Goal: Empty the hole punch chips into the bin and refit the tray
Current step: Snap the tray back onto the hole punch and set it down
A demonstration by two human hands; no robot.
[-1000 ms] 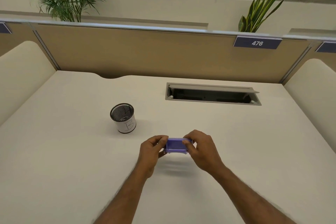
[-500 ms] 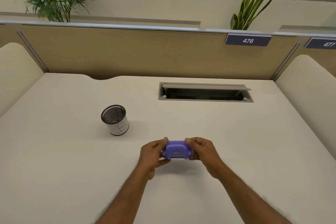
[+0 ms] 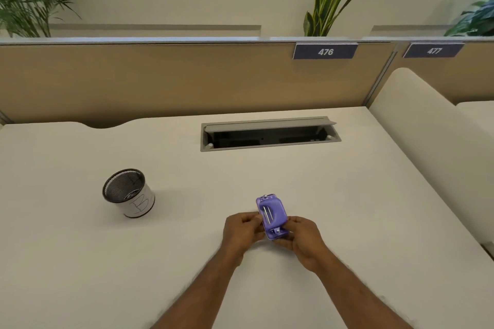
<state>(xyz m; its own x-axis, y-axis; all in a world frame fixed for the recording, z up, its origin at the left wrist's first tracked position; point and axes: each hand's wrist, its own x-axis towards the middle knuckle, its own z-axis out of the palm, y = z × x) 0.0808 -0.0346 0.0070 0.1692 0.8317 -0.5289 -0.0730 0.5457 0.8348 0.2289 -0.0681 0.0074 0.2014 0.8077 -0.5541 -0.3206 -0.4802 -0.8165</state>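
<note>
A small purple hole punch point(image 3: 272, 215) is held above the cream desk, stood on end with its underside and metal parts facing me. My left hand point(image 3: 242, 231) pinches its left side and my right hand point(image 3: 303, 239) cups its lower right end. I cannot tell whether the chip tray is on or off. The bin point(image 3: 128, 193), a black mesh cup wrapped in white paper marked "B", stands upright to the left, well apart from both hands.
An open grey cable hatch point(image 3: 270, 133) is set into the desk point(image 3: 347, 195) behind the hands. A tan partition point(image 3: 160, 80) with plates 476 and 477 runs along the back. A cream side divider point(image 3: 427, 125) rises at the right.
The punch has been turned from lying crosswise between the hands to standing lengthwise, underside towards me. The view has shifted left and downwards, so the bin sits further left.
</note>
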